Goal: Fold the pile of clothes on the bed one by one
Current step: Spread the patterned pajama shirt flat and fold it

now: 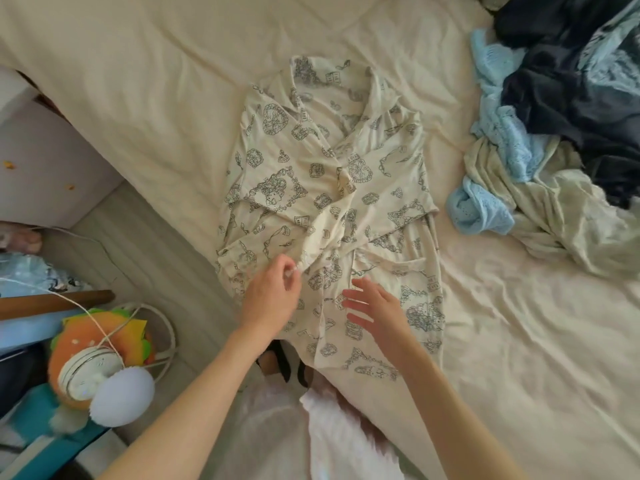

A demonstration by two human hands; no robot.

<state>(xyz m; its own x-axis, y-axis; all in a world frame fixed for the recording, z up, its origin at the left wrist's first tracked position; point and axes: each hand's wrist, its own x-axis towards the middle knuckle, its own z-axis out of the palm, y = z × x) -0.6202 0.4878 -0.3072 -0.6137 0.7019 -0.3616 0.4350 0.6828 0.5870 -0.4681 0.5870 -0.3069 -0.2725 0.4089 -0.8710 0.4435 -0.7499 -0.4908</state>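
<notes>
A cream pyjama shirt with a grey print (325, 188) lies spread on the cream bed sheet (156, 91), collar far from me, both sleeves folded across its front. My left hand (272, 292) pinches a fold of the shirt near its lower left part. Over the lower middle of the shirt, my right hand (375, 308) hovers flat with its fingers spread, holding nothing. A pile of unfolded clothes (561, 140) in dark navy, light blue knit and pale green lies at the right of the bed.
The bed's left edge runs diagonally beside a white cabinet (45, 161). On the floor at lower left stand an orange plush toy (100, 344), a round white lamp (121, 396) with a cord, and a wire basket (162, 341). A white garment (332, 427) hangs at the near bed edge.
</notes>
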